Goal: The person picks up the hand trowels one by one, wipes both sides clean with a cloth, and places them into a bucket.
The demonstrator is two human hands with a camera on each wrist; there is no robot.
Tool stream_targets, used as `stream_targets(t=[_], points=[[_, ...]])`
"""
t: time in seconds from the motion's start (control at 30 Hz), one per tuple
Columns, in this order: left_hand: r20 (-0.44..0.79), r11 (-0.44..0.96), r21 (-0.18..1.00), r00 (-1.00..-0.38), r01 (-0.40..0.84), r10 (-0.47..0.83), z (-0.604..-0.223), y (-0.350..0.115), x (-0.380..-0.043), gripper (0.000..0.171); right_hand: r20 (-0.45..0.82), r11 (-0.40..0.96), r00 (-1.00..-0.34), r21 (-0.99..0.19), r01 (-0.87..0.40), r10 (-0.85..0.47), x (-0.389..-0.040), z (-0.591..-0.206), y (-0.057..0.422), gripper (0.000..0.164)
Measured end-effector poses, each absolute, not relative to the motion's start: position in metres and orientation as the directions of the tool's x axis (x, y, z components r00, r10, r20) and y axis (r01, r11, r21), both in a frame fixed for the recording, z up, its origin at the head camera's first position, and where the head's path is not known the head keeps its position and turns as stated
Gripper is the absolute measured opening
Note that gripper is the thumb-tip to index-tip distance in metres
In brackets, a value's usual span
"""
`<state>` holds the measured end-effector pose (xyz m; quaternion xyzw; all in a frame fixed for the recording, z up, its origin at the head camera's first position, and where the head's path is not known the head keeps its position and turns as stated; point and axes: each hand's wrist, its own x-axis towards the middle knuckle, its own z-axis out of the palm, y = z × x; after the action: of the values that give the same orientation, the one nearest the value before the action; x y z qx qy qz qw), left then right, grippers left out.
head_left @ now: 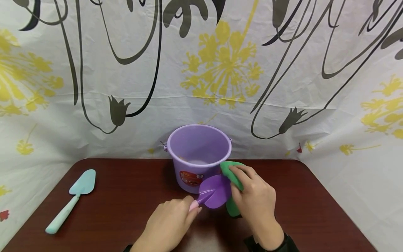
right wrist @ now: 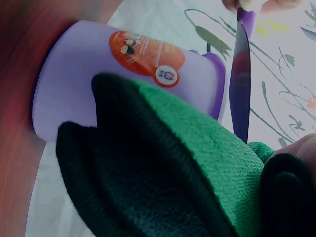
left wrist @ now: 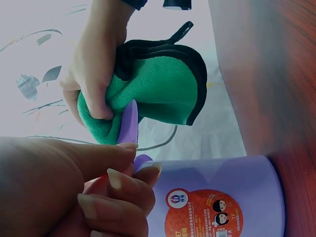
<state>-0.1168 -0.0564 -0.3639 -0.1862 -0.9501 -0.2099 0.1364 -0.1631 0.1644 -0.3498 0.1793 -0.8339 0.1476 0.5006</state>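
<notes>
My left hand [head_left: 167, 224] grips the pink handle of a small purple shovel [head_left: 217, 192], its blade raised in front of the bucket. In my right hand [head_left: 256, 196] is a green cloth [head_left: 231, 171] with black edging, bunched between thumb and fingers. The cloth meets the blade's right edge, and its loose part hangs below the hand. In the left wrist view, the purple blade [left wrist: 129, 123] is seen edge-on against the green cloth [left wrist: 163, 84]. Right behind the shovel stands a light purple bucket [head_left: 179, 166], upright, with a red sticker on its front.
A pale turquoise trowel [head_left: 83, 182] lies on the left side of the dark reddish-brown table [head_left: 126, 196]. Behind the table hangs a white sheet [head_left: 195, 80] with yellow and grey plant prints, close to the bucket's back.
</notes>
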Motion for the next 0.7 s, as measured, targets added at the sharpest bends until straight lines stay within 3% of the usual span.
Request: stream_targets(t=[0.4,0.7], points=[[0.315,0.848,0.356,-0.905,0.393,0.287,-0.363,-0.061,-0.116,0.031,0.891,0.856,-0.364,0.05,-0.515,-0.271,-0.157,-0.358,0.147,0.025],[0.299,0.843,0.373,-0.911,0.386,0.285,-0.364,-0.063,-0.116,0.031,0.872,0.841,-0.378,0.067,-0.537,-0.311,-0.15,-0.362,0.135,0.023]])
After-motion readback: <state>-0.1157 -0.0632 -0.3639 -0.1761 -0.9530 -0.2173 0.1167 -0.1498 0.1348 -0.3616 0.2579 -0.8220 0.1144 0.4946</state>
